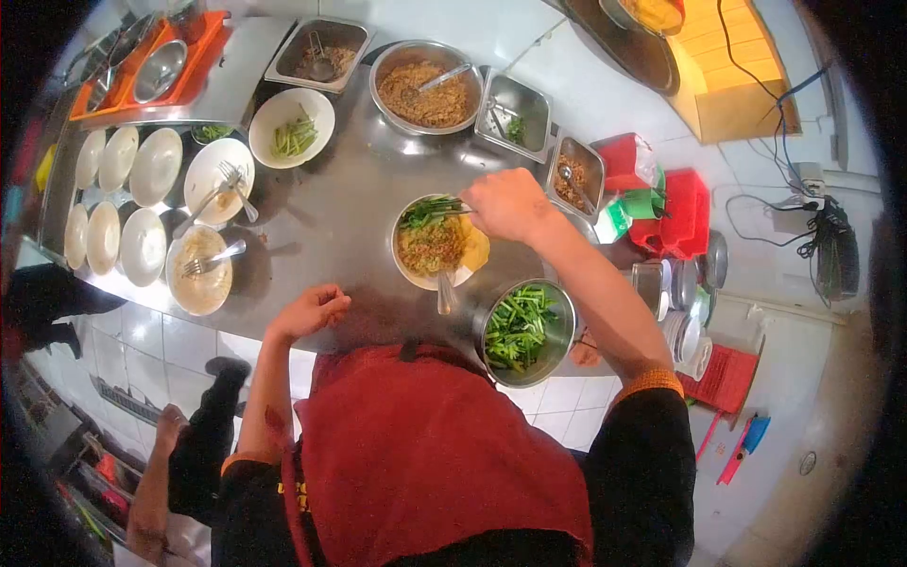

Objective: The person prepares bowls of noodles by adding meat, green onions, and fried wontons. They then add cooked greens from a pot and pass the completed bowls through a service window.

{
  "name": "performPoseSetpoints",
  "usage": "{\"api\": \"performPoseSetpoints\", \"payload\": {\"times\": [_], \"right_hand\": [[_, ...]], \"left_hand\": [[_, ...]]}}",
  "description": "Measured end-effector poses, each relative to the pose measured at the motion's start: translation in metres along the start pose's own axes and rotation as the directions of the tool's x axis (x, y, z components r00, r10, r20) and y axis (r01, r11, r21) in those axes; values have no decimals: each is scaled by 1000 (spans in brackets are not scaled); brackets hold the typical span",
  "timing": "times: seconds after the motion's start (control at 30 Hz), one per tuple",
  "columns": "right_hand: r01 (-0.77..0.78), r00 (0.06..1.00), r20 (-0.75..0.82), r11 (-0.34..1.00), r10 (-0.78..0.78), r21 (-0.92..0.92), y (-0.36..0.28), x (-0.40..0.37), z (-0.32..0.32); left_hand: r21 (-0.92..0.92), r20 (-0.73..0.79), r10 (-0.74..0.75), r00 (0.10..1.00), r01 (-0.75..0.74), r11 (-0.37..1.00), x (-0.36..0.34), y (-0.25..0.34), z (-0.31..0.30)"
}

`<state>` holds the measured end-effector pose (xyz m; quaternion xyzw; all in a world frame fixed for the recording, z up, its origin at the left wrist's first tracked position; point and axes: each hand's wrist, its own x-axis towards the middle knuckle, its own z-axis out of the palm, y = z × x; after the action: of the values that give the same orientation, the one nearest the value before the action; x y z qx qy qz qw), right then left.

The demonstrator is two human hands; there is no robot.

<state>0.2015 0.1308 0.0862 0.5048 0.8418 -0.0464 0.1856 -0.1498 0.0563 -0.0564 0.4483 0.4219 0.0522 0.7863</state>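
Observation:
Above the right rim of a white bowl (433, 248) my right hand (508, 204) is closed on metal tongs (455, 205), whose tips touch the leafy greens (425, 212) in it. The bowl also holds a brown minced topping, a yellow cracker at the right side, and a fork (447, 295) leaning out over the front rim. My left hand (313, 312) rests near the counter's front edge, fingers curled; whether it holds anything is hidden. A metal bowl of cut greens (522, 326) stands right of the white bowl, near the front edge.
A large metal bowl of minced food (425, 85) and metal trays line the back. White bowls (156, 167) stand at the left, some with forks. Red baskets (682, 214) are at the right. Another person's arm (154, 482) shows at lower left.

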Motion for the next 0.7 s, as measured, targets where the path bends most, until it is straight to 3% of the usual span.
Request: {"api": "performPoseSetpoints", "payload": {"times": [0.17, 0.27, 0.33, 0.47, 0.57, 0.7], "right_hand": [[-57, 998, 26, 998, 57, -17, 10, -14, -23], [-51, 995, -88, 998, 53, 27, 13, -14, -19], [-73, 994, 78, 997, 76, -38, 9, -6, -12], [-62, 996, 66, 997, 65, -50, 7, 1, 0], [-67, 987, 139, 996, 76, -65, 8, -3, -10], [-67, 997, 45, 998, 68, -21, 14, -12, -14]], "left_hand": [[26, 9, -21, 1000, 21, 999, -3, 6, -3], [14, 28, -7, 1000, 7, 1000, 3, 1, -5], [-8, 36, 3, 999, -3, 1000, 7, -1, -5], [57, -4, -54, 999, 54, 997, 3, 14, -2], [28, -12, -49, 999, 49, 998, 7, 1, -5], [-25, -9, -20, 1000, 20, 999, 7, -10, -4]]}}
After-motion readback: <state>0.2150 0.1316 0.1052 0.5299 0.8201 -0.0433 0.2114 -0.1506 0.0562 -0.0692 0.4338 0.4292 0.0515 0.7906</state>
